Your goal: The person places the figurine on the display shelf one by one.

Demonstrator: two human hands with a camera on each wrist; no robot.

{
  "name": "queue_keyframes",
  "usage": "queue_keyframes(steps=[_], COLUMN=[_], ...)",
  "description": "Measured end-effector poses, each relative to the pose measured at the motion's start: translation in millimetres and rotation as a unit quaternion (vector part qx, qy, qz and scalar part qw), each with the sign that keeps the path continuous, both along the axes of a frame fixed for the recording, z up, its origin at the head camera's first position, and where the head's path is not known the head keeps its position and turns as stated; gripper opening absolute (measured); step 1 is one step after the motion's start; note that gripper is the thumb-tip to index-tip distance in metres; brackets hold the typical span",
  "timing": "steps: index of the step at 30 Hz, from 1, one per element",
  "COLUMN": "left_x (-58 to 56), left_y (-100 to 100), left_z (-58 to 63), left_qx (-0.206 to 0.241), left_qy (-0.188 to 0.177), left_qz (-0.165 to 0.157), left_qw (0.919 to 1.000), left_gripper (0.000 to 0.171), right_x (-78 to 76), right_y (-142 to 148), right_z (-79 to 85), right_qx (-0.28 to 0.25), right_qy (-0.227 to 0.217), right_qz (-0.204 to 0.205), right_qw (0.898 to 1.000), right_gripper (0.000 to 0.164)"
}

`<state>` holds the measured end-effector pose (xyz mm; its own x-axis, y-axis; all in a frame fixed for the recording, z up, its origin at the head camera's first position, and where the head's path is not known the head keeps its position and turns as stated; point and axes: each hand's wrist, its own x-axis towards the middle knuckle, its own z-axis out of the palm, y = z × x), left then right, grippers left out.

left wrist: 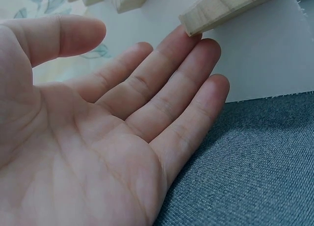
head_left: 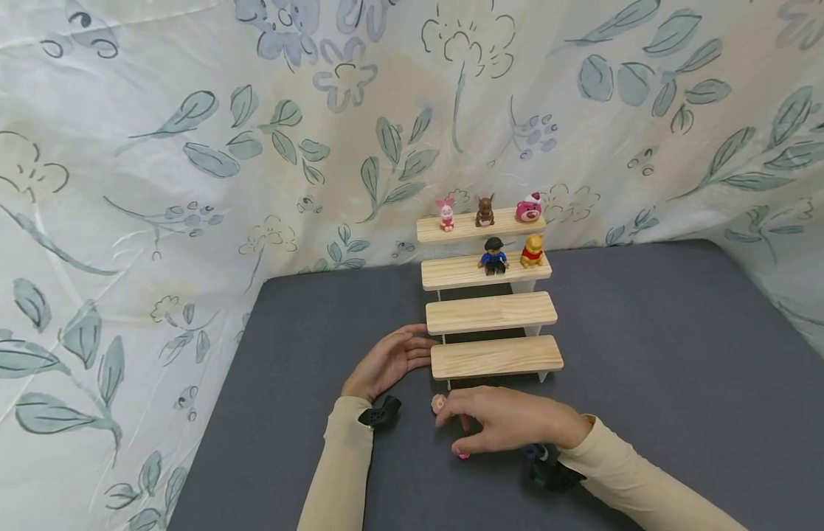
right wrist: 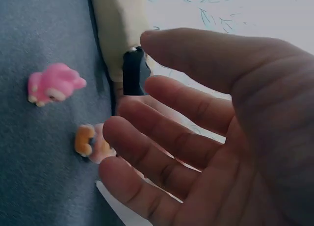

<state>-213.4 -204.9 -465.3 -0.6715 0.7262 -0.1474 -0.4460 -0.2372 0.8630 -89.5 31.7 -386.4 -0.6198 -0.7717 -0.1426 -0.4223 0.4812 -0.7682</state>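
My left hand (head_left: 393,361) has its fingers straight, palm turned toward the stepped wooden stand (head_left: 496,358). In the left wrist view, the fingertips (left wrist: 211,48) meet the end of a wooden tread (left wrist: 216,15). My right hand (head_left: 511,419) hovers in front of the lowest step, fingers loosely bent and holding nothing. Below it are a peach-and-orange figurine (head_left: 439,403) and a pink figurine (head_left: 462,456), mostly covered by the thumb. The right wrist view shows the pink figurine (right wrist: 55,84) and the orange one (right wrist: 88,141) apart from the fingers.
On the top step sit a piglet figurine (head_left: 446,214), a brown long-eared figurine (head_left: 485,212) and a pink bear head (head_left: 528,209). One step lower are a blue-shirted toy man (head_left: 494,257) and a yellow bear (head_left: 532,251). Flowered cloth (head_left: 358,147) hangs behind the dark tabletop (head_left: 651,332).
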Motion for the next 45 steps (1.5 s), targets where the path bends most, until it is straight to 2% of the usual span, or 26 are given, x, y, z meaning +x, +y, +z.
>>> queue_keyframes(steps=[11, 21, 28, 37, 45], left_x=[-0.2, -0.3, -0.1, 0.4, 0.8], left_y=[0, 0, 0, -1, -1], left_z=[-1.0, 0.5, -0.2, 0.5, 0.7], left_qx=[0.000, -0.002, 0.004, 0.003, 0.006], left_qy=[0.005, -0.002, -0.003, 0.000, -0.002], left_qz=[-0.001, 0.004, 0.004, -0.002, 0.000], left_qw=[1.0000, 1.0000, 1.0000, 1.0000, 1.0000], left_gripper=[0.042, 0.039, 0.039, 0.039, 0.034], right_x=[6.3, 10.2, 11.5, 12.9, 13.3], right_y=[-4, -5, -8, -8, -7], right_z=[-11.0, -18.0, -20.0, -25.0, -26.7], right_qx=[0.024, 0.058, 0.059, 0.044, 0.042], right_qy=[0.012, 0.019, 0.016, 0.034, 0.035], right_qz=[0.013, 0.035, 0.023, 0.031, 0.030], right_qw=[1.000, 0.998, 0.998, 0.998, 0.998], right_gripper=[0.030, 0.032, 0.028, 0.016, 0.015])
